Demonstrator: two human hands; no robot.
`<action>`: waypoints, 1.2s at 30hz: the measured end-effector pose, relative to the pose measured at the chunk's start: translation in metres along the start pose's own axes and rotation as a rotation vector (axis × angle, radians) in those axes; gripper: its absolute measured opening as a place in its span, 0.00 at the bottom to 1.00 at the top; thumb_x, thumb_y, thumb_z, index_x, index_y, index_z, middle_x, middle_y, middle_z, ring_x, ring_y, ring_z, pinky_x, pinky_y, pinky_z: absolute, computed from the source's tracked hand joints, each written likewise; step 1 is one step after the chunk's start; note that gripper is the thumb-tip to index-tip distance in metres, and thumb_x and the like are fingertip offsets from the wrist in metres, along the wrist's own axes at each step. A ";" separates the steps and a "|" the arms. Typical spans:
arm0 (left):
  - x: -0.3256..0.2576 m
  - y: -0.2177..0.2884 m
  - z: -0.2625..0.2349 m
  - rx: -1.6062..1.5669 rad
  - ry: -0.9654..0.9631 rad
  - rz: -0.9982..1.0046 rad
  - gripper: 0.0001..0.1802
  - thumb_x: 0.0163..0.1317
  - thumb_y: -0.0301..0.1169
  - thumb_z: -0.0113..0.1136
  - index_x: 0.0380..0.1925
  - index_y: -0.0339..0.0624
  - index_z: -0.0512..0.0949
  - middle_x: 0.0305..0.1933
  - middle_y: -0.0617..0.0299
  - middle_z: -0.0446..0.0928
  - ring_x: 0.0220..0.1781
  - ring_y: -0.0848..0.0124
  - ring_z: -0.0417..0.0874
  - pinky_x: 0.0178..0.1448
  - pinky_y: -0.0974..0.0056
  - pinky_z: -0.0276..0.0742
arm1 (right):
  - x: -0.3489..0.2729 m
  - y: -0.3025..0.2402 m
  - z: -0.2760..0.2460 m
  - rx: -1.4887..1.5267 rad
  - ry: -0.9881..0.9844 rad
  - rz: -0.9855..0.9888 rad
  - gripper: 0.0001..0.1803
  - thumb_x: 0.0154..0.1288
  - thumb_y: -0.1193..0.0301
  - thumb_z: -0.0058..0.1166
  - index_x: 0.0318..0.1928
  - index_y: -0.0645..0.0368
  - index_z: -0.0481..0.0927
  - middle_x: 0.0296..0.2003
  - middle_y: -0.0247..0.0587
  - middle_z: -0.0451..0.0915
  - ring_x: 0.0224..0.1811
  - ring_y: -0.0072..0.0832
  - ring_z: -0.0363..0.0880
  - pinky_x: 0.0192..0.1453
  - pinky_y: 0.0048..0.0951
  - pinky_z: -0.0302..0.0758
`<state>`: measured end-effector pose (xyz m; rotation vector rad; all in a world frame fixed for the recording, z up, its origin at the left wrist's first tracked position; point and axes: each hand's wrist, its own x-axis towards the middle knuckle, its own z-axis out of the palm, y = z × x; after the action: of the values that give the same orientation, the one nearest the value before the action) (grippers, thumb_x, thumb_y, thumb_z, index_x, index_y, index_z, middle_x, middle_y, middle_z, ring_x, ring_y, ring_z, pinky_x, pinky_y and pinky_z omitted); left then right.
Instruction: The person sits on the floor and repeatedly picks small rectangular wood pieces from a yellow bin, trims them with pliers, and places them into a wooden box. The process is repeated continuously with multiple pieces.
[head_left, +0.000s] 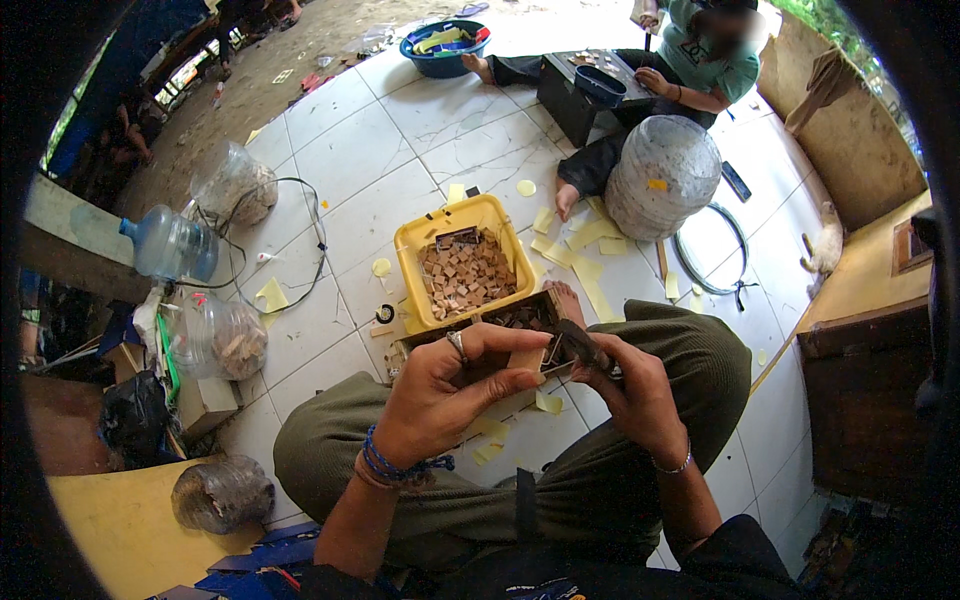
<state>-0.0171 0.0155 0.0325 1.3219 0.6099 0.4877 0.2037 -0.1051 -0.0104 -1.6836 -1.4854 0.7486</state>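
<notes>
My left hand (pixel 425 395) pinches a small flat light-brown piece (pixel 527 360) between thumb and forefinger, above my crossed legs. Close to its right, my right hand (pixel 640 395) is closed round a dark hand tool (pixel 583 347) with a blunt, rounded end; its exact kind is hard to make out. The tool's end is near the brown piece, and I cannot tell if they touch. Just beyond my hands lies a low box (pixel 398 354) with dark small pieces, partly hidden. Behind it stands a yellow tub (pixel 412 268) holding many small brown squares (pixel 472 278).
Yellow scraps (pixel 590 275) litter the white tiles. A person (pixel 715 60) sits at a black box (pixel 570 110) at the far right, beside a large whitish container (pixel 662 175). A cable (pixel 325 240) and plastic bottles (pixel 175 243) are left; a blue basin (pixel 445 62) stands far back.
</notes>
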 end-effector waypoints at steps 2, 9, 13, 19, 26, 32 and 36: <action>0.000 -0.002 -0.001 0.004 0.000 0.002 0.21 0.68 0.25 0.70 0.60 0.35 0.81 0.54 0.59 0.86 0.54 0.76 0.87 0.61 0.68 0.85 | 0.000 0.001 -0.001 -0.009 0.002 -0.007 0.22 0.67 0.78 0.67 0.60 0.63 0.80 0.41 0.43 0.88 0.46 0.31 0.90 0.49 0.33 0.86; 0.002 -0.007 0.000 -0.054 0.066 0.034 0.17 0.69 0.23 0.69 0.55 0.36 0.78 0.54 0.56 0.86 0.56 0.73 0.87 0.64 0.66 0.85 | 0.000 0.002 0.001 -0.068 -0.056 -0.131 0.25 0.63 0.75 0.71 0.61 0.59 0.80 0.46 0.44 0.88 0.46 0.35 0.91 0.50 0.36 0.86; 0.002 -0.009 -0.001 -0.087 0.056 0.042 0.17 0.69 0.23 0.69 0.56 0.35 0.78 0.55 0.56 0.85 0.56 0.72 0.87 0.64 0.66 0.85 | -0.001 0.000 0.002 -0.073 -0.062 -0.111 0.26 0.62 0.74 0.72 0.61 0.57 0.81 0.47 0.44 0.88 0.46 0.37 0.90 0.50 0.37 0.85; 0.004 -0.010 -0.001 -0.137 0.034 0.048 0.18 0.69 0.23 0.68 0.57 0.36 0.78 0.56 0.56 0.85 0.57 0.72 0.87 0.65 0.65 0.85 | -0.002 -0.002 0.001 -0.010 -0.059 -0.064 0.25 0.65 0.72 0.70 0.62 0.54 0.80 0.49 0.46 0.87 0.47 0.42 0.89 0.50 0.40 0.84; 0.004 -0.010 -0.001 -0.150 0.029 0.049 0.18 0.69 0.23 0.69 0.57 0.35 0.77 0.57 0.55 0.85 0.59 0.72 0.87 0.66 0.65 0.84 | -0.002 0.002 0.001 -0.010 -0.046 -0.081 0.25 0.66 0.71 0.70 0.63 0.54 0.80 0.48 0.47 0.87 0.46 0.45 0.88 0.49 0.41 0.83; 0.003 -0.008 -0.001 -0.142 0.038 0.023 0.18 0.68 0.24 0.69 0.56 0.35 0.78 0.55 0.55 0.86 0.58 0.71 0.87 0.66 0.65 0.84 | -0.003 0.001 0.002 -0.023 -0.061 -0.037 0.23 0.66 0.69 0.71 0.60 0.54 0.81 0.44 0.48 0.87 0.44 0.47 0.88 0.47 0.41 0.83; 0.000 -0.005 -0.002 -0.073 0.034 0.034 0.16 0.66 0.22 0.72 0.53 0.34 0.82 0.53 0.57 0.86 0.55 0.71 0.86 0.63 0.64 0.83 | -0.006 -0.003 -0.004 -0.020 -0.145 -0.038 0.21 0.63 0.73 0.72 0.55 0.59 0.82 0.36 0.44 0.89 0.38 0.36 0.91 0.43 0.36 0.84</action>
<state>-0.0188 0.0162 0.0269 1.2585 0.5926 0.5563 0.2044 -0.1115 -0.0060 -1.6409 -1.6246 0.8536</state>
